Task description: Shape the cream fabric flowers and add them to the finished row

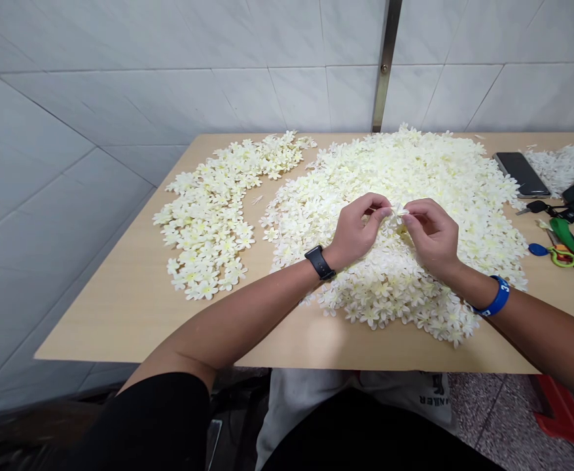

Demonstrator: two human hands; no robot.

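Small cream-white artificial flower (401,211), pinched and held just above a wide, loose heap of similar flowers (409,170) with pale yellow centres.
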